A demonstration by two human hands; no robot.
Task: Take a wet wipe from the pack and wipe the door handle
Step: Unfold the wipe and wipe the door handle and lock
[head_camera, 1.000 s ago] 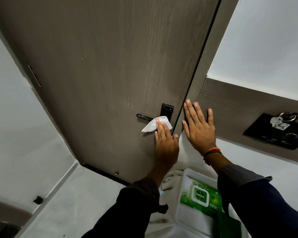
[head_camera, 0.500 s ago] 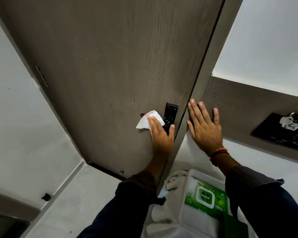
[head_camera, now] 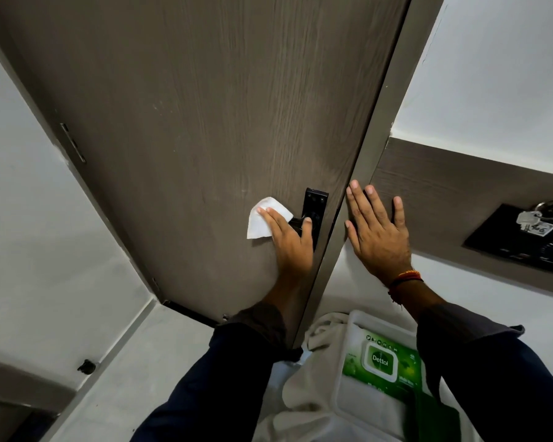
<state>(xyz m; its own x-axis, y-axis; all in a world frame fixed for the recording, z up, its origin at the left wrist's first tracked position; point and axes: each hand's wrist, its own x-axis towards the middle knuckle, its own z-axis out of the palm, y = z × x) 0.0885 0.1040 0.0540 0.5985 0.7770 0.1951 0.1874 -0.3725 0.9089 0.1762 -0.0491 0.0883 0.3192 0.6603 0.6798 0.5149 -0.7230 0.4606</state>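
A black door handle (head_camera: 313,210) with its backplate sits on the brown wooden door (head_camera: 205,122). My left hand (head_camera: 289,240) is closed over the lever with a white wet wipe (head_camera: 261,223) under its fingers; most of the lever is hidden by hand and wipe. My right hand (head_camera: 377,231) lies flat with fingers spread on the door frame and wall beside it, holding nothing. The green wet wipe pack (head_camera: 382,366) lies below in a white tray (head_camera: 348,403).
A black wall panel (head_camera: 521,247) with keys on a ring (head_camera: 543,215) hangs to the right. A white cloth (head_camera: 304,397) lies under the tray. A door stopper (head_camera: 87,366) sits low on the left wall. A hinge (head_camera: 72,143) shows on the door's left edge.
My left hand slid the wipe left along the lever, so the lever's free end is now covered. My right hand has stayed flat on the frame. The view shifted a little.
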